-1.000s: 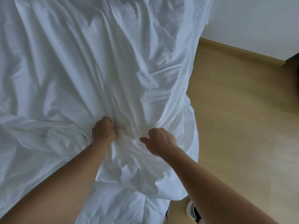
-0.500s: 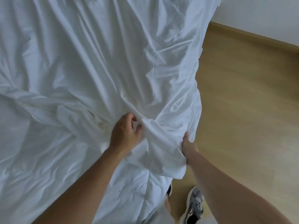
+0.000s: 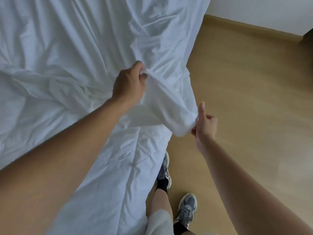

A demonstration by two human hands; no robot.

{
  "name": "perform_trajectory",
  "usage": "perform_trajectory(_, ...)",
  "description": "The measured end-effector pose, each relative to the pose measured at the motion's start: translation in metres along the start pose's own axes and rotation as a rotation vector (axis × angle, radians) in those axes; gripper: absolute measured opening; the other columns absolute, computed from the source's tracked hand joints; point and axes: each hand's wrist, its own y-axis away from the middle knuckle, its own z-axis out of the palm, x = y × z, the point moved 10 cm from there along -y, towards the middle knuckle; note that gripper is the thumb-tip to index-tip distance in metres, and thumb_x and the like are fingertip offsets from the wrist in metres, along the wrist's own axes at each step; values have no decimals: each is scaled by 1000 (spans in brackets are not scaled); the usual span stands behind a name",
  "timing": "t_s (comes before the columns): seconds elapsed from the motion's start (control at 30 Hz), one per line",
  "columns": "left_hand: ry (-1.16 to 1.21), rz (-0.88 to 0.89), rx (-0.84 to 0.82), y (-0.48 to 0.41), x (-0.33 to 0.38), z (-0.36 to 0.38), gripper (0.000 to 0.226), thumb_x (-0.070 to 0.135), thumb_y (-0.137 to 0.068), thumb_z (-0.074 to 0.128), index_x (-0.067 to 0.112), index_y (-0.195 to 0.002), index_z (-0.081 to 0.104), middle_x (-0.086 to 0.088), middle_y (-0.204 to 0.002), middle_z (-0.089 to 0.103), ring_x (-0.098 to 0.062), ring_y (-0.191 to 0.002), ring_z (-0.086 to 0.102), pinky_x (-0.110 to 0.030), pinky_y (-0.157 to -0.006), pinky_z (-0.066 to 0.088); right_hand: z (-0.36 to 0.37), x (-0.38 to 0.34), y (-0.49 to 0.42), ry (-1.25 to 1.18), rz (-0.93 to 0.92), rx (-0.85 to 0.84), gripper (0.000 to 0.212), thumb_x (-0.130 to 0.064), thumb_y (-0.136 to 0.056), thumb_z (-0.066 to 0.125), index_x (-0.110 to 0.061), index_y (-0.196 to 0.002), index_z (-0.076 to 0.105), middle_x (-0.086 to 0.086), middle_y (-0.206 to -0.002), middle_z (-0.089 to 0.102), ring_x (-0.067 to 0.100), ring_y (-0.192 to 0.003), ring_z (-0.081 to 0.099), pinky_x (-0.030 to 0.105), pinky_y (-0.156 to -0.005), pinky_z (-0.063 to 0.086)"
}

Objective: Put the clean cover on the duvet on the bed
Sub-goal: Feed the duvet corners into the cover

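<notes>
Here, the cover (image 3: 169, 106) hangs stretched between both hands, the job only partly done.
The left hand (image 3: 129, 83) clenches a bunched fold of the white cover; the right hand (image 3: 205, 125), thumb raised, pinches its edge out over the floor (image 3: 245, 82). Below the left wrist the quilted duvet (image 3: 122, 167) lies bare (how much is already sleeved beyond the left hand cannot be told). Judging by that, this end still needs drawing down, then closing and smoothing.
</notes>
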Motion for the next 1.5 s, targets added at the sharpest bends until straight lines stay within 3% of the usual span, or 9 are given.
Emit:
perform_trajectory(0.07, -57, -63, 185, -29, 16, -32, 13, 24, -99, 52, 13, -103, 58, -15, -98, 68, -40, -95, 61, -38, -76, 43, -20, -39, 41, 35, -432, 194, 52, -74, -78, 63, -26, -81, 43, -12, -67, 48, 1, -55, 47, 14, -56, 38)
perform_trajectory(0.17, -207, -123, 242, -50, 28, -41, 21, 28, -101, 49, 20, -112, 65, -9, -120, 63, -34, -115, 56, -38, -93, 41, 59, -43, 101, 495, -910, -158, 38, -56, -86, 64, -24, -73, 50, -9, -63, 52, 6, -56, 50, 20, -52, 40)
perform_trajectory(0.3, 19, -241, 326, -54, 9, -35, 18, 19, -98, 47, 10, -97, 63, -3, -88, 63, -30, -93, 60, -29, -67, 35, 139, -7, 77, 1107, -830, -309, 67, -30, -85, 67, -32, -146, 41, 7, -142, 45, 31, -127, 47, 45, -97, 46)
perform_trajectory(0.43, 220, 11, 333, -23, 15, -17, 38, 34, -88, 63, 7, -113, 55, 2, -76, 54, -17, -72, 52, -24, -68, 37, 144, -21, -2, 1453, -639, -164, 72, -23, -93, 55, -24, -158, 24, 15, -157, 34, 39, -145, 30, 55, -115, 27)
perform_trajectory(0.6, -534, 160, -319, 29, -45, 88, 68, 53, -77, 73, 24, -134, 50, -5, -130, 47, -29, -120, 48, -42, -95, 42, 164, -83, -63, 1330, -653, -398, 62, -30, -106, 40, -21, -162, 13, 6, -168, 14, 26, -154, 14, 37, -123, 10)
perform_trajectory(0.83, -239, 85, -21, -156, -64, 12, 33, 38, -94, 56, 15, -111, 71, -22, -112, 66, -45, -105, 61, -47, -86, 50, 206, -229, -100, 1171, -679, -426, 21, -43, -96, 63, -24, -99, 71, -4, -100, 62, 19, -100, 55, 27, -74, 39)
perform_trajectory(1.0, -352, -66, 320, -212, -44, -26, 26, 23, -86, 51, 20, -110, 62, -12, -131, 50, -35, -121, 48, -41, -95, 36, 184, -299, -73, 860, -1064, 262, 24, -35, -95, 59, -11, -93, 62, 10, -99, 63, 32, -92, 59, 36, -67, 38)
perform_trajectory(1.13, -196, 477, 177, -145, 18, 27, 18, 25, -81, 62, 12, -95, 64, -14, -99, 61, -38, -93, 59, -44, -79, 39, 193, -218, -26, 871, -1210, 58, 29, -33, -91, 63, -12, -72, 57, 5, -66, 61, 33, -59, 58, 34, -48, 37)
perform_trajectory(1.5, -390, 155, -243, -183, -26, 82, 68, 34, -76, 82, 4, -131, 56, -26, -140, 46, -45, -135, 38, -51, -116, 27, 188, -97, -108, 954, -586, -106, 56, -33, -77, 72, -18, -126, 50, 12, -128, 43, 41, -113, 50, 51, -81, 51)
